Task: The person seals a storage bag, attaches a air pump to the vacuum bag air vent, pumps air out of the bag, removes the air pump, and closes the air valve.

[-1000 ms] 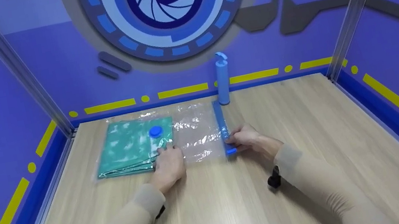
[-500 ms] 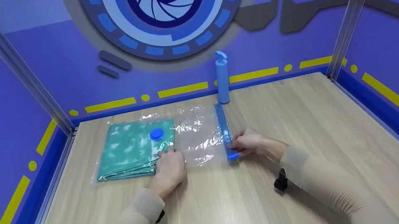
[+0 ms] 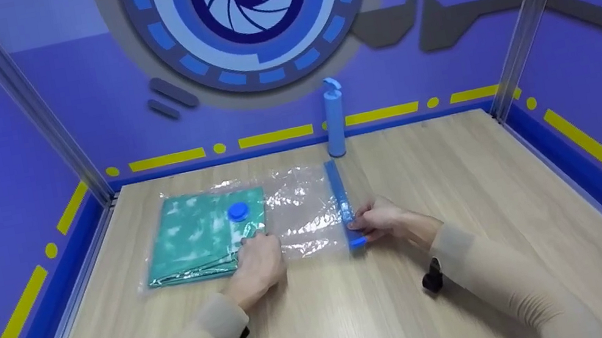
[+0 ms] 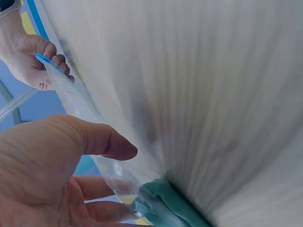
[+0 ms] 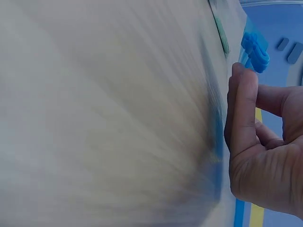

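Note:
A clear vacuum storage bag (image 3: 303, 209) lies on the table in the head view, with a folded green cloth (image 3: 191, 228) inside its left half. Its round blue valve (image 3: 238, 211) sits over the cloth. The left hand (image 3: 259, 263) rests its fingers on the bag's near edge beside the cloth; in the left wrist view the thumb (image 4: 111, 142) stands apart from them. At the bag's right end, the right hand (image 3: 387, 219) pinches the blue zip strip (image 3: 337, 190) close to the blue slider (image 3: 358, 242). That slider (image 5: 255, 53) shows by the fingertips in the right wrist view.
A blue hand pump (image 3: 335, 122) stands upright at the table's back edge, behind the zip strip. Patterned blue-purple walls enclose the wooden table (image 3: 328, 325) at the back and both sides, with metal posts (image 3: 535, 7) at the corners.
The bag with the cloth has slid a short way toward the person. Both hands have come along with it, the right one also shifting slightly right, still pinching the zip end.

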The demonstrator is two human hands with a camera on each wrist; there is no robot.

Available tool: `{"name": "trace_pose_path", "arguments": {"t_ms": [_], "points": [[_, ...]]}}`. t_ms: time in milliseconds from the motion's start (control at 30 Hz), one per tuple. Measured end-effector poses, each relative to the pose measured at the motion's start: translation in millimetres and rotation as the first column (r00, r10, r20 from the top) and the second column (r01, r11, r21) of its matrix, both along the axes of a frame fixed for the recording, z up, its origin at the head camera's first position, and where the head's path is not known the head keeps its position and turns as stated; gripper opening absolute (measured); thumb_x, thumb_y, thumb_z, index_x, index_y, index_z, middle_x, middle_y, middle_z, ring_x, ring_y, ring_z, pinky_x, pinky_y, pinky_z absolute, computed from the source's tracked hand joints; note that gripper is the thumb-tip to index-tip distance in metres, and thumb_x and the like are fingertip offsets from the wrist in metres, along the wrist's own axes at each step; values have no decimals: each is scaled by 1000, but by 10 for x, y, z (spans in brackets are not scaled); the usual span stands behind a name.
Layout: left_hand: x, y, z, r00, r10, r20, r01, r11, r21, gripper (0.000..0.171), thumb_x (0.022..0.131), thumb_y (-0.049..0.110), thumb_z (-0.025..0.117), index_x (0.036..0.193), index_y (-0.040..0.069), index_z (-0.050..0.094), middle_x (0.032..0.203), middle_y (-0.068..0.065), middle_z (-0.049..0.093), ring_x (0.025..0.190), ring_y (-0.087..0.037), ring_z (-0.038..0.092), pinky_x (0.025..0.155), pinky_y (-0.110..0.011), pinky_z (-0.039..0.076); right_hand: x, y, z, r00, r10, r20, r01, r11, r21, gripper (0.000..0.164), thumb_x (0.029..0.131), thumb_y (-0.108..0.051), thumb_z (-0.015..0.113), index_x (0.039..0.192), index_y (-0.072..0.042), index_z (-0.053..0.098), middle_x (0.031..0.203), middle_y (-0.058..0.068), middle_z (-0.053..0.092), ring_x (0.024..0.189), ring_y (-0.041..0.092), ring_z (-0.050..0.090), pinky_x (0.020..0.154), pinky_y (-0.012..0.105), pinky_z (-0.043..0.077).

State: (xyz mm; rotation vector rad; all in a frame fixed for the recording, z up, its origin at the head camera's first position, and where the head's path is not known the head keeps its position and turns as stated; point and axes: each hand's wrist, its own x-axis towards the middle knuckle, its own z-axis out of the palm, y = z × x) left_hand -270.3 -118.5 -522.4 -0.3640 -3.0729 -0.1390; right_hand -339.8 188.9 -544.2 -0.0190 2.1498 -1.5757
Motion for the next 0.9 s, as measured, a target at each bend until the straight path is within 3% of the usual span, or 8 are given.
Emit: {"name": "trace_pose_path", "arguments": {"t_ms": [200, 333, 433, 567, 667, 800, 900], "points": [[36, 26, -46, 999, 17, -34, -20, 996, -83, 23, 102, 16, 69, 108, -6, 77, 106, -24, 76, 95, -46, 74, 75, -58, 66, 29, 11, -14, 1000, -16, 8, 16, 1000, -1, 18, 99, -8, 84, 84, -12, 74, 75, -4, 68, 70, 9, 64, 60, 21, 62], [54, 89, -53, 997, 46, -62, -54, 989, -135, 35, 102, 23, 70, 121, -5, 75, 116, -24, 75, 109, -50, 73, 88, -66, 63, 24, 14, 22, 999, -36, 26, 37, 999, -17, 15, 100, -9, 83, 88, -11, 74, 75, -4, 70, 68, 8, 65, 58, 19, 60], [68, 150, -41, 998, 26, -61, -33, 992, -119, 47, 100, 27, 72, 134, -5, 71, 126, -26, 74, 121, -51, 69, 97, -73, 59, 22, 16, 75, 997, -53, 53, 55, 997, -44, 13, 100, -8, 82, 92, -10, 72, 76, -2, 71, 66, 7, 66, 57, 18, 59], [84, 272, -14, 998, -43, -43, 40, 996, -78, 61, 98, 37, 76, 143, -2, 67, 133, -23, 74, 125, -46, 69, 98, -70, 60, 20, 0, 128, 993, -76, 88, 84, 992, -98, 15, 100, -5, 80, 100, -7, 65, 77, 0, 72, 63, 6, 68, 55, 17, 58], [82, 390, -1, 993, -111, -46, 108, 993, -52, 56, 97, 40, 77, 136, 0, 71, 122, -18, 77, 113, -40, 73, 92, -60, 63, 11, -21, 135, 990, -90, 108, 103, 987, -122, 16, 100, -4, 79, 103, -6, 63, 77, 1, 72, 62, 7, 69, 54, 16, 57], [64, 554, 6, 973, -213, -92, 214, 977, 2, 40, 95, 36, 78, 121, 6, 74, 104, -13, 77, 93, -35, 75, 80, -51, 64, 5, -41, 148, 988, -95, 121, 110, 986, -128, 10, 101, -4, 76, 99, -5, 67, 77, 0, 71, 63, 7, 68, 55, 16, 58], [47, 665, 5, 948, -284, -145, 294, 954, 51, 39, 97, 35, 77, 124, 7, 74, 106, -12, 79, 90, -35, 77, 77, -51, 66, 6, -55, 163, 988, -93, 127, 111, 984, -139, 8, 102, -4, 75, 97, -6, 69, 77, 0, 72, 62, 7, 68, 55, 16, 58]]}}
